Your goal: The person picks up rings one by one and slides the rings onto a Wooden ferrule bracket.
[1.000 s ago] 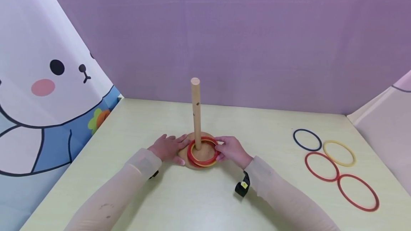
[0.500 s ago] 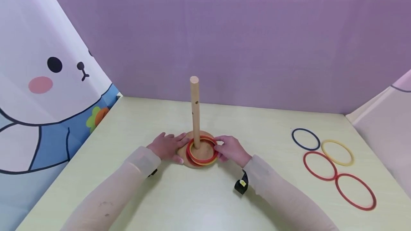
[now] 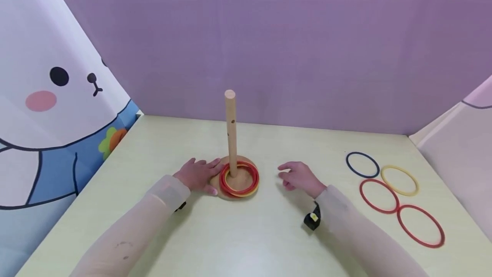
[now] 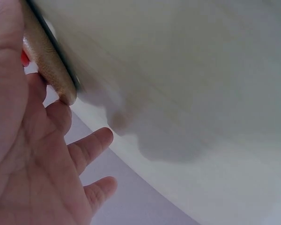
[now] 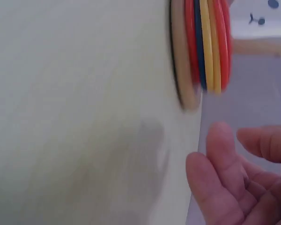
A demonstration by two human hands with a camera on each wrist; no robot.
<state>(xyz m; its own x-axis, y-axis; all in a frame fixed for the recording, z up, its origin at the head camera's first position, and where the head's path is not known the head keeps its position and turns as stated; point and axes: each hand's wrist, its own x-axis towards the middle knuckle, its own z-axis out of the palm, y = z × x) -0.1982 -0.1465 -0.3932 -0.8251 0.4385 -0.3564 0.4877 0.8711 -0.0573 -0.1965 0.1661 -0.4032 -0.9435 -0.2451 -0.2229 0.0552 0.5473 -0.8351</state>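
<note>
A wooden peg (image 3: 231, 136) stands upright on a round wooden base (image 3: 234, 198). Around its foot lies a stack of red, yellow and blue rings (image 5: 210, 51), with a red ring (image 3: 255, 174) on top. My left hand (image 3: 197, 176) rests at the left side of the base; in the left wrist view its fingers (image 4: 91, 147) are spread, some touching the base's edge. To the right of the stack, my right hand (image 3: 301, 177) hovers above the table with loosely bent fingers (image 5: 206, 180) and nothing in them.
On the table's right side lie a blue ring (image 3: 362, 152), a yellow ring (image 3: 414, 184) and two red rings, one nearer the back (image 3: 362, 196) and one nearer the front (image 3: 441, 231). A purple cloth (image 3: 307, 46) hangs behind the table.
My right hand has let go of the stacked rings and moved right, away from them. The left hand stays at the base. The whole view has shifted slightly.
</note>
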